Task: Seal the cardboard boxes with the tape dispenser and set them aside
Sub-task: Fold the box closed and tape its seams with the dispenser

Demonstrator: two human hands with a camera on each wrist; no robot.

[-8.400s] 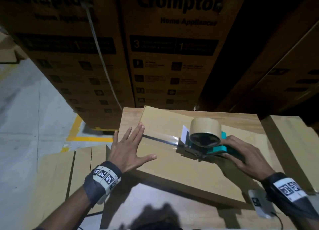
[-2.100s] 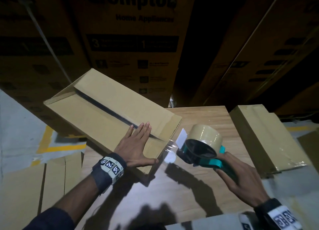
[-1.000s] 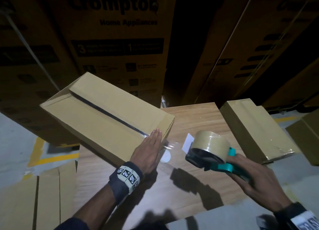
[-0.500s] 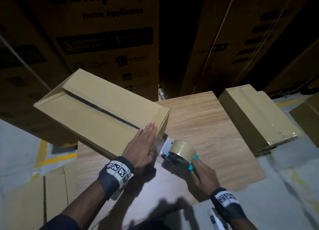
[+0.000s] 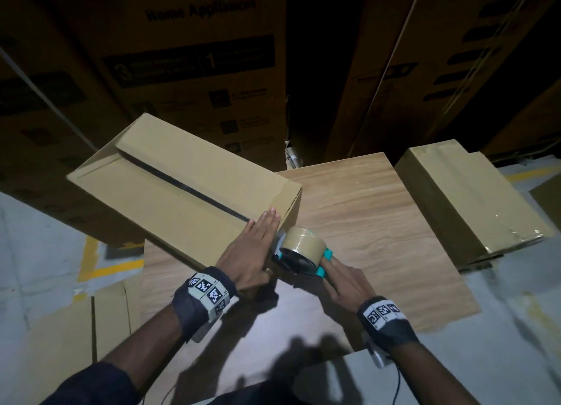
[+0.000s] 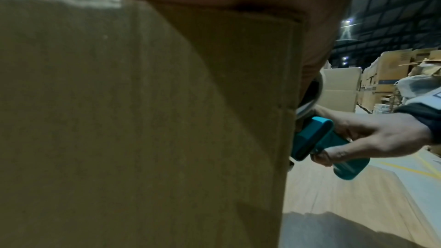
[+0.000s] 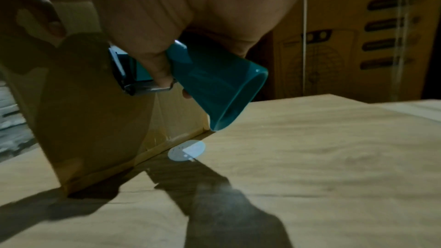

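In the head view the box (image 5: pixel 182 192) lies on the table (image 5: pixel 379 222), turned at an angle, with its far part over the table edge. The left hand (image 5: pixel 252 252) lies flat, fingers straight, on the near corner of the top, at the end of the seam. Just right of it the right hand (image 5: pixel 343 283) grasps the handle of the dispenser (image 5: pixel 300 251), whose front meets the end face of the box. To do this step well, I think the left hand should press firmly so the box cannot slide, while the right pushes the tape down the end face and tilts the dispenser to cut it clean. In the left wrist view the box wall (image 6: pixel 143 120) fills the picture, and beyond its edge the right hand (image 6: pixel 381 139) is closed around the teal handle (image 6: pixel 334 148). In the right wrist view tape (image 7: pixel 164 120) runs down the end face below the dispenser (image 7: pixel 203 82). Half a second ago the dispenser was a little lower and less close to the corner; two seconds ago it was in the air, apart from the box.
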